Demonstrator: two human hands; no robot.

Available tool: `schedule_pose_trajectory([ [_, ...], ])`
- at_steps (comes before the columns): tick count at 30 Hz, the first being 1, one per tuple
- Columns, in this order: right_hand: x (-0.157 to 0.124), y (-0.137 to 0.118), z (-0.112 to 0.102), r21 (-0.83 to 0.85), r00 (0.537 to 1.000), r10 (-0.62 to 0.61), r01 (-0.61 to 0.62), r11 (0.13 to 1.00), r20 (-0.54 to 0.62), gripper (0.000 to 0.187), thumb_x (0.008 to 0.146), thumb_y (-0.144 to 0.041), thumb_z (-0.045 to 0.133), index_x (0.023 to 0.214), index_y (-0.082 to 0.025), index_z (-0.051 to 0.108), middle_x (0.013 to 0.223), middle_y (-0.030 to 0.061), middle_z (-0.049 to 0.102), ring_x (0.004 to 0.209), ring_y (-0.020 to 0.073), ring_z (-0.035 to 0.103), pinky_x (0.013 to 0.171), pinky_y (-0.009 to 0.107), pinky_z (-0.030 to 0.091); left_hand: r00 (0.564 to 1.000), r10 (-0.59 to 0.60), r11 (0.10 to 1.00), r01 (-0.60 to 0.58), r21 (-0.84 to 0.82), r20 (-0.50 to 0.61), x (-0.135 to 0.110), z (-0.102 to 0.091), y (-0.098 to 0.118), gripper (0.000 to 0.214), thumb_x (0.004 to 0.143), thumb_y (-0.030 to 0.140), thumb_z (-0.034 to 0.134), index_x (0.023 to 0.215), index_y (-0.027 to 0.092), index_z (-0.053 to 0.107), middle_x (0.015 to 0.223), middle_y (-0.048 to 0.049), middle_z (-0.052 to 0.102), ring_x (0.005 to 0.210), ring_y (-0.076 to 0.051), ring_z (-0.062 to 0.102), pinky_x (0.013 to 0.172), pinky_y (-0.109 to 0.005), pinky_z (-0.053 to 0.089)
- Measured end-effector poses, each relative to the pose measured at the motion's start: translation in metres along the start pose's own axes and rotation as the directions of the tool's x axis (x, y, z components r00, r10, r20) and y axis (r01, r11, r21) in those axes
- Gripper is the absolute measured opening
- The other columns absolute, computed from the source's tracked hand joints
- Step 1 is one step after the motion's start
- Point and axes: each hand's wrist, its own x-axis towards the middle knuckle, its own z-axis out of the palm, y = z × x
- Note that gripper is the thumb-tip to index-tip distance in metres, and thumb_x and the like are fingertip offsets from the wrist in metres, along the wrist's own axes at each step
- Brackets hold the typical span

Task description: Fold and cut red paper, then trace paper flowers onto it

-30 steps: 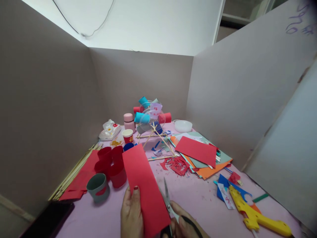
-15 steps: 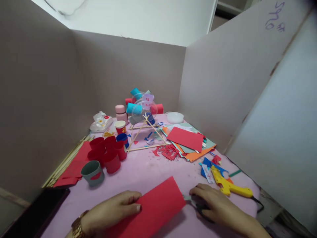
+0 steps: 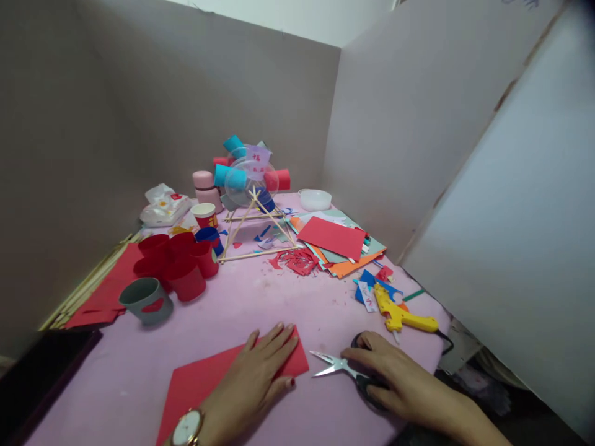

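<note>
My left hand (image 3: 260, 368) lies flat with fingers spread on a red paper sheet (image 3: 199, 381) at the front of the table. In my right hand (image 3: 388, 371) is a pair of scissors (image 3: 337, 364) with black handles. Their blades are parted and point at the sheet's right edge, a small gap away from it. Part of the red sheet is covered by my left hand and wrist, which wears a watch (image 3: 188, 427).
A yellow glue gun (image 3: 402, 314) lies right, by blue scraps. Stacked coloured papers (image 3: 332, 238) and red shreds (image 3: 300, 261) lie behind. Red cups (image 3: 185, 279) and a grey cup (image 3: 147, 301) stand left. A stick-framed wheel model (image 3: 253, 195) stands at the back.
The red sheet has gone from being held up in my left hand to lying on the table under that flat hand. The scissors' blades have come away from its edge. The view has shifted.
</note>
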Motion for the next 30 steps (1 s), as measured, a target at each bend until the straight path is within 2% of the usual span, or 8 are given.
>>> schedule_pose_trajectory([
  [4,-0.004,-0.002,0.002,-0.024,0.999,-0.05,0.049,0.998,-0.007,0.059,0.066,-0.001,0.05,0.119,-0.027,0.054,0.106,0.0045,0.05,0.098,0.0203,0.049,0.083,0.029,0.041,0.998,-0.029,1.0,0.029,0.012,0.061,0.002,0.007,-0.001,0.057,0.094,0.051,0.028,0.145,0.03,0.011,0.15,-0.0019,0.017,0.138,-0.024,0.017,0.109,-0.057,0.016],
  [8,0.0,-0.002,0.003,-0.035,0.997,-0.071,0.071,0.997,-0.001,0.06,0.067,0.0,0.052,0.12,-0.028,0.054,0.105,0.0048,0.051,0.097,0.0209,0.048,0.084,0.031,0.041,0.998,-0.018,0.999,0.016,0.034,0.067,0.0,0.006,-0.002,0.058,0.094,0.052,0.026,0.144,0.031,0.004,0.15,-0.002,0.015,0.138,-0.024,0.016,0.109,-0.056,0.017],
  [15,0.003,-0.005,0.001,-0.039,0.997,-0.066,0.067,0.997,0.031,0.06,0.069,-0.001,0.053,0.122,-0.029,0.052,0.106,0.0061,0.05,0.098,0.0218,0.047,0.087,0.035,0.041,0.998,-0.018,0.998,0.015,0.055,0.062,0.002,0.009,-0.002,0.058,0.095,0.052,0.024,0.144,0.031,0.002,0.151,-0.0014,0.015,0.138,-0.023,0.016,0.109,-0.056,0.018],
  [23,0.013,-0.008,0.001,-0.113,0.99,-0.128,0.135,0.984,0.064,0.065,0.069,-0.001,0.055,0.128,-0.029,0.047,0.116,0.0086,0.047,0.106,0.0242,0.045,0.092,0.038,0.039,0.997,0.001,0.996,-0.008,0.091,0.075,0.0,0.012,-0.002,0.05,0.096,0.048,0.022,0.143,0.034,0.013,0.151,0.0017,0.014,0.138,-0.024,0.015,0.108,-0.058,0.018],
  [27,0.013,-0.012,-0.003,-0.183,0.981,-0.163,0.18,0.967,0.102,0.069,0.07,-0.003,0.055,0.133,-0.027,0.041,0.124,0.0118,0.045,0.119,0.0279,0.039,0.099,0.047,0.032,0.998,0.002,0.995,-0.008,0.101,0.058,0.002,0.011,0.0,0.048,0.097,0.043,0.021,0.144,0.032,0.016,0.151,0.0004,0.016,0.138,-0.024,0.016,0.108,-0.058,0.02],
  [30,0.013,-0.01,0.002,-0.22,0.984,-0.134,0.157,0.963,0.114,0.07,0.071,-0.001,0.054,0.134,-0.029,0.041,0.128,0.012,0.045,0.122,0.0288,0.038,0.1,0.049,0.032,0.999,-0.01,0.994,0.005,0.113,0.047,0.008,0.007,0.003,0.044,0.097,0.036,0.023,0.141,0.032,0.027,0.15,0.0002,0.022,0.138,-0.024,0.02,0.107,-0.058,0.022],
])
